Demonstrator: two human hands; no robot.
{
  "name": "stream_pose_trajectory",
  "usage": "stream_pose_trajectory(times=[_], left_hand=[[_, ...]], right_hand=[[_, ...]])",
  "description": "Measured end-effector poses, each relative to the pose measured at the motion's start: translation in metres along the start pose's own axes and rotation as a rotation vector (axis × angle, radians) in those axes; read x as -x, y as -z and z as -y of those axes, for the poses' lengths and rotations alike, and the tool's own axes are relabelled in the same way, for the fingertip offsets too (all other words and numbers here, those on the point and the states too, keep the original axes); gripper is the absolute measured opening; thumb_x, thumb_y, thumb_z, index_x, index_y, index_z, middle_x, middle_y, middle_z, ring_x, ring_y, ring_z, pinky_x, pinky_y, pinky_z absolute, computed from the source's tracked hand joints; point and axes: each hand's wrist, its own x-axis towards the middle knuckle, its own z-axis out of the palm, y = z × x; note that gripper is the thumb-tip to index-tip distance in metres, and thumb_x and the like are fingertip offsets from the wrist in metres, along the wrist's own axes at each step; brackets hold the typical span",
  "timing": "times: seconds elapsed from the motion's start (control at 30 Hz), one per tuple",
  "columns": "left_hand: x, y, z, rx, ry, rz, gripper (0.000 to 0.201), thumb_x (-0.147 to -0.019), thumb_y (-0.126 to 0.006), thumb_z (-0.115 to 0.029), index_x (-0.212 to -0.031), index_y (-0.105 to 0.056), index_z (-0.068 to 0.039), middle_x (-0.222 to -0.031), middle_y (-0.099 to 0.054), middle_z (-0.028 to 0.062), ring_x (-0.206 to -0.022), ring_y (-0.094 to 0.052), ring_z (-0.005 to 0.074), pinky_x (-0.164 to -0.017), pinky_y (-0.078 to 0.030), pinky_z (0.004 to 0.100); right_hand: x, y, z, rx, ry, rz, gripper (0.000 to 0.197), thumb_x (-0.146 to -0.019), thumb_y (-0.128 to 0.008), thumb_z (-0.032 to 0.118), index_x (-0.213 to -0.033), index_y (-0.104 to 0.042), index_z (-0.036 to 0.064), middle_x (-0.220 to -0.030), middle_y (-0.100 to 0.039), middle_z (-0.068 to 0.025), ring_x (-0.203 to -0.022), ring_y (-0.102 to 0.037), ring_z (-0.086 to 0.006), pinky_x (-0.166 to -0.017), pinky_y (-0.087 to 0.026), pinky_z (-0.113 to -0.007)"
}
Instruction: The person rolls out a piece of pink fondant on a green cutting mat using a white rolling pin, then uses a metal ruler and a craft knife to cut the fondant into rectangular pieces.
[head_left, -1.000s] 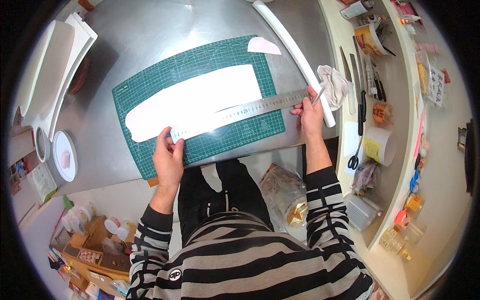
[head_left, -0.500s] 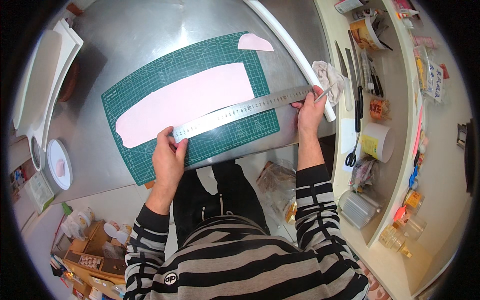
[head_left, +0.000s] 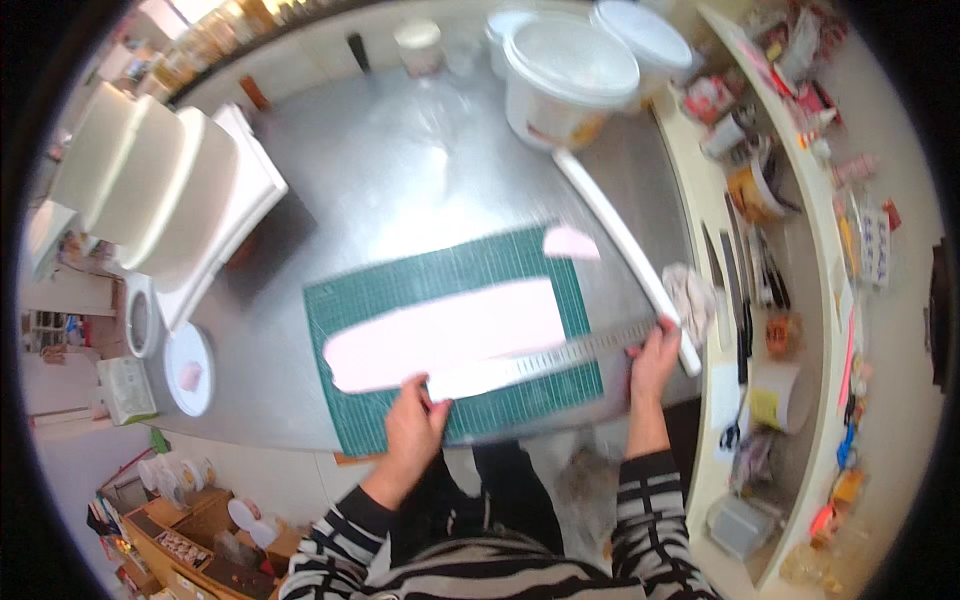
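Observation:
A long metal ruler (head_left: 540,362) lies slantwise along the near edge of a flat pink sheet (head_left: 450,330), which looks like rolled-out fondant or dough. My left hand (head_left: 413,425) pinches the ruler's left end between thumb and fingers. At the other end, past the mat's right edge, my right hand (head_left: 653,365) grips the ruler; the slim pointed tool seen there earlier is lost in the blur. Beneath the sheet is a green gridded cutting mat (head_left: 520,410). A small pink offcut (head_left: 571,243) rests at the mat's far right corner.
Right of the mat lies a white rolling pin (head_left: 625,250) beside a crumpled cloth (head_left: 688,300). White tubs (head_left: 565,90) stand at the back. On the left are a stack of white trays (head_left: 200,200) and a round white lid (head_left: 190,370). Shelves with knives (head_left: 735,290) line the right.
My view has tilted up, so the table's far side shows and everything sits lower and further right in the picture. Both hands keep hold of the ruler.

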Motion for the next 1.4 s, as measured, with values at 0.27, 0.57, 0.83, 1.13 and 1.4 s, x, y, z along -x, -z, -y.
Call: stream_pose_trajectory(times=[0.27, 0.57, 0.83, 1.13, 1.4], left_hand=[[0.001, -0.002, 0.001, 0.074, 0.028, -0.002, 0.056, -0.088, -0.079, -0.022, -0.133, -0.055, 0.002, -0.084, -0.067, 0.0100, -0.078, -0.069, 0.0300, -0.071, -0.055, 0.0410], [0.000, -0.002, 0.003, 0.035, -0.002, 0.000, 0.054, -0.089, -0.079, -0.022, -0.131, -0.055, 0.001, -0.085, -0.067, 0.0086, -0.078, -0.068, 0.0272, -0.071, -0.055, 0.0391], [0.001, -0.006, 0.006, 0.053, 0.014, 0.052, 0.056, -0.089, -0.078, -0.027, -0.133, -0.056, -0.001, -0.094, -0.071, 0.0107, -0.085, -0.070, 0.0294, -0.073, -0.055, 0.0415], [0.003, -0.006, 0.002, 0.058, 0.019, 0.025, 0.054, -0.091, -0.075, -0.030, -0.136, -0.056, -0.007, -0.090, -0.067, 0.0091, -0.085, -0.067, 0.0319, -0.074, -0.054, 0.0454], [0.003, -0.008, 0.005, 0.011, 0.066, -0.007, 0.058, -0.085, -0.081, -0.030, -0.134, -0.060, -0.006, -0.095, -0.070, 0.0128, -0.088, -0.069, 0.0333, -0.077, -0.056, 0.0450]], right_hand=[[-0.001, 0.000, -0.012, -0.166, 0.030, -0.019, 0.029, -0.109, -0.041, 0.013, -0.134, -0.051, 0.0020, -0.124, -0.058, -0.0110, -0.079, -0.061, -0.0146, -0.053, -0.054, -0.025], [-0.001, 0.000, -0.012, -0.194, 0.054, -0.019, 0.027, -0.110, -0.043, 0.013, -0.134, -0.052, 0.0026, -0.123, -0.058, -0.0086, -0.081, -0.062, -0.0119, -0.051, -0.055, -0.023], [-0.004, 0.005, -0.025, -0.112, 0.046, -0.078, 0.033, -0.111, -0.043, 0.019, -0.139, -0.052, 0.0039, -0.126, -0.059, -0.0100, -0.080, -0.061, -0.0145, -0.055, -0.056, -0.026], [-0.015, 0.007, -0.034, -0.184, -0.003, -0.058, 0.033, -0.112, -0.043, 0.021, -0.141, -0.052, 0.0064, -0.126, -0.061, -0.0103, -0.076, -0.059, -0.0136, -0.053, -0.049, -0.021], [-0.007, 0.005, -0.014, 0.066, -0.002, -0.085, 0.037, -0.106, -0.053, 0.027, -0.137, -0.057, 0.0082, -0.124, -0.059, -0.0119, -0.098, -0.062, -0.0221, -0.070, -0.058, -0.037]])
